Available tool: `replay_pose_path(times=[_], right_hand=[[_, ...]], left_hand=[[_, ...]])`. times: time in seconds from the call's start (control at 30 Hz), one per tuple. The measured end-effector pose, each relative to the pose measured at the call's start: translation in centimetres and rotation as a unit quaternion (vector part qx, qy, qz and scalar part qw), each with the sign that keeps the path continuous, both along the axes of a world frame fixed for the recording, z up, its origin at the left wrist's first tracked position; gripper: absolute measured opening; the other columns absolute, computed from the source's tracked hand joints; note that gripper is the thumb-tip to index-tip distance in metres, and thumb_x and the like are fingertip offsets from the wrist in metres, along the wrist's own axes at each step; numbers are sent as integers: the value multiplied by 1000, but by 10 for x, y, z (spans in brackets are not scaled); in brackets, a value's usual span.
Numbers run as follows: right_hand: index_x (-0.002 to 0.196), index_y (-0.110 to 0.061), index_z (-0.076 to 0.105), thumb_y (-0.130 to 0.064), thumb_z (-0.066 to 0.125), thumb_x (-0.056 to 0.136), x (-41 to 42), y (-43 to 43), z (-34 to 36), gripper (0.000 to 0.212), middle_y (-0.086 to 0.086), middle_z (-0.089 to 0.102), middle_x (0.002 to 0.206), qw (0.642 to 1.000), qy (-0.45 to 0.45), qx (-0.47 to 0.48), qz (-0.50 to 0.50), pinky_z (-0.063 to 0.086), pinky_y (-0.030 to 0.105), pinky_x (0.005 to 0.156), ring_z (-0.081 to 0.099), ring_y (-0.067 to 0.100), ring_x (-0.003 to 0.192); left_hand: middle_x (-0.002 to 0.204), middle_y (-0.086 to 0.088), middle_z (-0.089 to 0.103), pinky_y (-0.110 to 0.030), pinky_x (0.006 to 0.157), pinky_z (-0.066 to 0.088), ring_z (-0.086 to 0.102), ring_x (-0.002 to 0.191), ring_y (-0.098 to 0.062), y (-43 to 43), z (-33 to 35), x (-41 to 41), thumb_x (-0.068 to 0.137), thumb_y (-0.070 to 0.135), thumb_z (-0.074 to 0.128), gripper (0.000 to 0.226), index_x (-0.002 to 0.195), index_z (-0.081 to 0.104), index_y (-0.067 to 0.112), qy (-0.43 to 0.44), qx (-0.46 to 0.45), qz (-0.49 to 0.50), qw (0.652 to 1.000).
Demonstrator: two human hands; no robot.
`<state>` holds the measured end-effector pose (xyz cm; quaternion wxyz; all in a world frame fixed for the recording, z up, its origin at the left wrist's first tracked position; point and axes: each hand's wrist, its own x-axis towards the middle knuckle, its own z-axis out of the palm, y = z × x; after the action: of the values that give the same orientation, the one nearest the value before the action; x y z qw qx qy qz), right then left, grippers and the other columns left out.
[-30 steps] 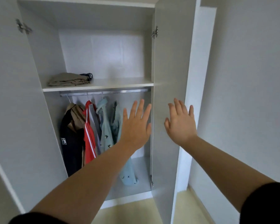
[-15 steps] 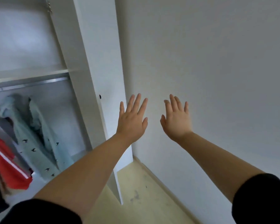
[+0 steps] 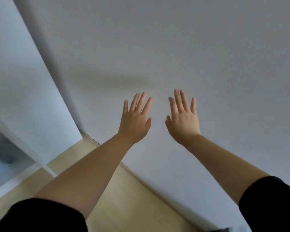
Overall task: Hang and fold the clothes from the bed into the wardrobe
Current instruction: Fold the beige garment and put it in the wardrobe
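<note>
Both arms reach forward in front of a blank white wall. My left hand (image 3: 135, 119) is spread with straight fingers and holds nothing. My right hand (image 3: 182, 119) is beside it, also flat and empty. The white wardrobe door (image 3: 23, 91) stands open at the left edge. A blurred patch of the wardrobe's inside (image 3: 5, 158) shows at the far left, with a hint of light blue cloth. No bed and no loose clothes are in view.
The white wall (image 3: 191, 47) fills most of the view, close ahead. Pale yellow floor (image 3: 124, 198) runs diagonally below, with a white skirting board (image 3: 166, 185) along the wall.
The view has swung right, away from the wardrobe; the shelf, rail and hanging clothes have left the frame. Both hands stay spread and empty in front of me.
</note>
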<state>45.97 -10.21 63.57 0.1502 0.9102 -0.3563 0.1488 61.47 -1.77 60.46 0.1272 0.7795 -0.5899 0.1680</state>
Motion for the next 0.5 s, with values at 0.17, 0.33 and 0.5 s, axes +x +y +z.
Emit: replay_pose_path(times=[0.17,0.33,0.5], right_hand=[[148,-2,23,-29,41,93,-45,-33,-34,64,15,9,158,999,33,-19,-9,-5,51,115,-12,24,144],[142,0,37,-23,55,84,-81,-38,-73,66,17,22,155,998,51,-44,6,3,52,114,2,28,145],[139,0,43,-22,62,79,-116,-25,-121,66,18,26,153,998,40,-40,-27,8,54,113,6,29,144]], left_hand=[[160,-6,-5,-48,117,4,-5,147,-25,-43,-46,-57,98,38,35,68,153,0,19,41,57,-32,997],[160,-5,-8,-45,117,4,-7,147,-24,-60,-77,-98,98,36,38,71,152,-4,18,65,88,-66,992],[160,-5,-10,-45,117,4,-8,147,-24,-56,-121,-122,99,35,37,70,152,-6,19,82,110,-90,986]])
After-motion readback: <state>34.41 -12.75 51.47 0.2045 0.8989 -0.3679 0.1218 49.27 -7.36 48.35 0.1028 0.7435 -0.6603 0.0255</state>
